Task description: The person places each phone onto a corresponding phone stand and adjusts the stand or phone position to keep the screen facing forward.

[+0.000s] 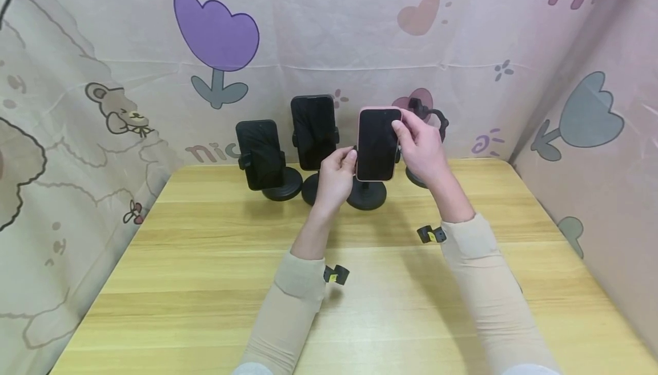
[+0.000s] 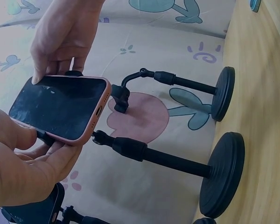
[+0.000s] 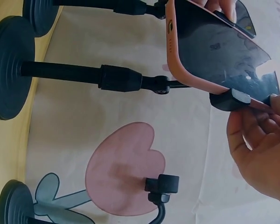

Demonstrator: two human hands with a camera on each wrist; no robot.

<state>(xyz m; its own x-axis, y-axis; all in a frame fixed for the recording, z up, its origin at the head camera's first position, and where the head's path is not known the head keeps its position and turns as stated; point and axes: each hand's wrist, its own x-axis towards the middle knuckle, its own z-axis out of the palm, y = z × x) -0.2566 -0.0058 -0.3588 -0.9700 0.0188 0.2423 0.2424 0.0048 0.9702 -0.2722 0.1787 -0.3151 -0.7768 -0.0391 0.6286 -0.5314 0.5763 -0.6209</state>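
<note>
A smartphone in a pink case (image 1: 378,144) stands upright, screen toward me, at the top of a black phone stand (image 1: 366,197). With thumb on the screen side and fingers behind, my right hand (image 1: 422,144) pinches its upper right edge. My left hand (image 1: 335,178) is at the opposite edge, its thumb and fingers pinching the stand's black clamp arm (image 2: 45,136) there. The other clamp arm (image 3: 230,99) lies against the phone's edge beside my right fingers. The phone's back and most of the clamp are hidden.
To the left, two black phones (image 1: 259,155) (image 1: 313,132) sit in similar stands. Behind my right hand is another stand with an unoccupied clamp (image 1: 418,107) on a bent neck. The wooden table (image 1: 205,283) meets a printed cloth backdrop (image 1: 329,32) behind the stands.
</note>
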